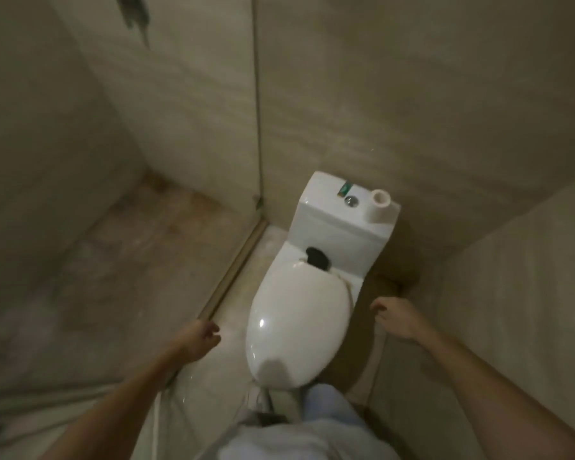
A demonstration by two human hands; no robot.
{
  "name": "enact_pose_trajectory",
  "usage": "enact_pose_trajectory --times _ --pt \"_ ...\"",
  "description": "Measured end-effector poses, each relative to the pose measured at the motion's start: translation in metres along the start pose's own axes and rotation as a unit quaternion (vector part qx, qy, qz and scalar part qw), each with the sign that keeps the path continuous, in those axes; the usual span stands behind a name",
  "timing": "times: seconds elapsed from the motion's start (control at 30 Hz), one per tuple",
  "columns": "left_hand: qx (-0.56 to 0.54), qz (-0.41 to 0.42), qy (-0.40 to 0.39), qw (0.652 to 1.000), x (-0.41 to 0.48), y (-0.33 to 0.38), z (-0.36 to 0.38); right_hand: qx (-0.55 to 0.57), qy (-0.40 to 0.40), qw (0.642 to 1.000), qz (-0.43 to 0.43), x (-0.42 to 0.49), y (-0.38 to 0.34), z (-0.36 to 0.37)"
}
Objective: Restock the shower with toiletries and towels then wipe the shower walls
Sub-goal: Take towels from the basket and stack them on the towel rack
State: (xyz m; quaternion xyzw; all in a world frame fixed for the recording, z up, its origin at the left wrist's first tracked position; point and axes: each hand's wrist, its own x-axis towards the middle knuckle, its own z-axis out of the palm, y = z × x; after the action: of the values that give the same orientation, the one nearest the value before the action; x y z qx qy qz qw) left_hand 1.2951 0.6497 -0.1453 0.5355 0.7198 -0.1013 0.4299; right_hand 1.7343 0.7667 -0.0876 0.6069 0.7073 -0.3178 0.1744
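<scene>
I look down at a white toilet with its lid down. A small green packet and a nearly bare toilet paper roll stand on the cistern. My left hand hangs left of the bowl, near the shower's floor track, with fingers loosely curled and nothing in it. To the right of the bowl, my right hand is also loosely curled and holds nothing. The shower stall lies to the left behind a glass panel. No towels are in view.
Beige tiled walls close in on the right and behind the toilet. A metal threshold runs along the floor between shower and toilet. The chrome flush button sits on the cistern. My light trousers show at the bottom.
</scene>
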Motion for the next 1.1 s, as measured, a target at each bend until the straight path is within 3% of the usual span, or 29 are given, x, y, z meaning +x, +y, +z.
enact_pose_trajectory --times 0.1,0.23,0.37,0.5,0.67,0.73,0.9,1.1 --pt "-0.076 -0.097 0.004 0.992 -0.035 -0.062 0.055 -0.009 -0.086 0.996 0.003 0.003 0.009 0.043" --pt "-0.142 -0.199 0.013 0.969 -0.102 -0.088 0.11 0.017 -0.15 0.989 -0.007 0.016 0.007 0.073" --pt "-0.291 -0.298 0.05 0.908 -0.155 -0.084 0.184 0.077 -0.158 0.984 -0.03 0.036 -0.011 0.079" --pt "-0.456 -0.385 0.168 0.785 -0.198 -0.031 0.264 -0.015 -0.22 0.972 -0.076 0.062 -0.025 0.083" --pt "-0.62 -0.478 0.2 0.59 -0.239 0.062 0.376 -0.161 -0.256 0.942 -0.146 0.096 -0.057 0.085" --pt "-0.639 -0.509 0.208 0.537 -0.252 0.101 0.413 -0.205 -0.252 0.929 -0.175 0.102 -0.078 0.087" --pt "-0.72 -0.525 0.21 0.401 -0.253 0.176 0.485 -0.337 -0.266 0.85 -0.305 0.089 -0.151 0.099" --pt "-0.78 -0.509 0.281 0.232 -0.242 0.219 0.485 -0.441 -0.266 0.75 -0.415 0.035 -0.244 0.146"
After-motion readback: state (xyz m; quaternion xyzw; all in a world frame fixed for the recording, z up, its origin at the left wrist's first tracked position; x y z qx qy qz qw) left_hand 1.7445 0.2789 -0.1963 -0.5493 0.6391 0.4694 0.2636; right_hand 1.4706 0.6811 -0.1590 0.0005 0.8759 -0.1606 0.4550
